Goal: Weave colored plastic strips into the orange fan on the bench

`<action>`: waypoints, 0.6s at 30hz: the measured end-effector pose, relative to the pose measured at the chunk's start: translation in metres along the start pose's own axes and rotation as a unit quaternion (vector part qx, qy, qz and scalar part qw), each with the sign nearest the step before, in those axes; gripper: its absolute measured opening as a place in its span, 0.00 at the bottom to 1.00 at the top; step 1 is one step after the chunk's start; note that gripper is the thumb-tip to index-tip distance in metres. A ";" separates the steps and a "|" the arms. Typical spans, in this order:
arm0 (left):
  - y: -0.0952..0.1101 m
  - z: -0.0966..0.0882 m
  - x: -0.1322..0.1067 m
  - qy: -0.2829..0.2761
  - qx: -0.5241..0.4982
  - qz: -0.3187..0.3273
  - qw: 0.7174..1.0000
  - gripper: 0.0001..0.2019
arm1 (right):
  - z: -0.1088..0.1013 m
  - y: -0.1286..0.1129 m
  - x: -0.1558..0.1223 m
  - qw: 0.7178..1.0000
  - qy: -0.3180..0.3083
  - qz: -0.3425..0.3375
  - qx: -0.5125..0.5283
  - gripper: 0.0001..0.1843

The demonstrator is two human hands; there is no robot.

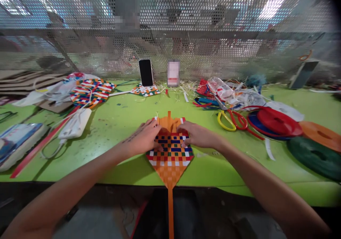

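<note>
In the middle of the head view lies a woven strip fan (170, 168), a checkered weave of orange, blue, green, red and white with an orange point toward me. From that point an orange strip (171, 210) hangs down past the table edge. My left hand (149, 136) grips the fan's left edge, thumb on top of the weave. On the opposite edge my right hand (195, 135) grips it the same way, thumb on top. At the far end, loose orange strip ends stick up between the hands. The fingers under the edges are hidden.
Scissors (231, 120) with yellow and red handles lie at right, near red (279, 121), orange (323, 135) and green strip rolls (314, 157). A finished woven fan (93, 92), a power strip (76, 123) and a red strip (39, 148) are at left. Behind, a phone (146, 72) leans on perforated metal mesh (93, 50).
</note>
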State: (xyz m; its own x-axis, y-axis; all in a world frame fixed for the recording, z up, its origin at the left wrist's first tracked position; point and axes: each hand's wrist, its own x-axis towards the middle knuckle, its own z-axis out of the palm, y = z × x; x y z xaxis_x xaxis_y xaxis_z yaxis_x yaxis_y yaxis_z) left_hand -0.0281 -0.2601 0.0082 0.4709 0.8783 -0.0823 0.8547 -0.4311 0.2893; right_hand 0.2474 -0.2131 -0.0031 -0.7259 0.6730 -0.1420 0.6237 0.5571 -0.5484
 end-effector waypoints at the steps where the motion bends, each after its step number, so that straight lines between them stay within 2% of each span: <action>1: 0.001 -0.002 0.004 -0.021 -0.014 0.000 1.000 0.27 | 0.000 0.000 0.000 1.000 0.002 0.004 0.001 0.23; 4: 0.001 -0.001 0.008 -0.035 -0.044 -0.008 0.998 0.25 | 0.000 -0.001 0.000 1.000 0.007 0.014 0.007 0.24; 13: 0.001 0.011 -0.002 -0.001 -0.077 -0.029 0.997 0.21 | 0.005 -0.009 0.000 0.997 0.037 0.054 -0.038 0.20; 18: 0.006 0.014 -0.011 0.038 -0.101 -0.038 0.993 0.16 | 0.004 -0.010 -0.001 0.997 0.042 0.046 -0.051 0.17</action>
State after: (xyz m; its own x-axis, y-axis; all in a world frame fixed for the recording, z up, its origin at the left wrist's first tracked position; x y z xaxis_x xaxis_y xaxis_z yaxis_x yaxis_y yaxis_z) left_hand -0.0249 -0.2752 -0.0021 0.3816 0.9234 -0.0418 0.8227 -0.3188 0.4707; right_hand 0.2407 -0.2219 -0.0006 -0.6404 0.7592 -0.1161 0.7158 0.5353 -0.4485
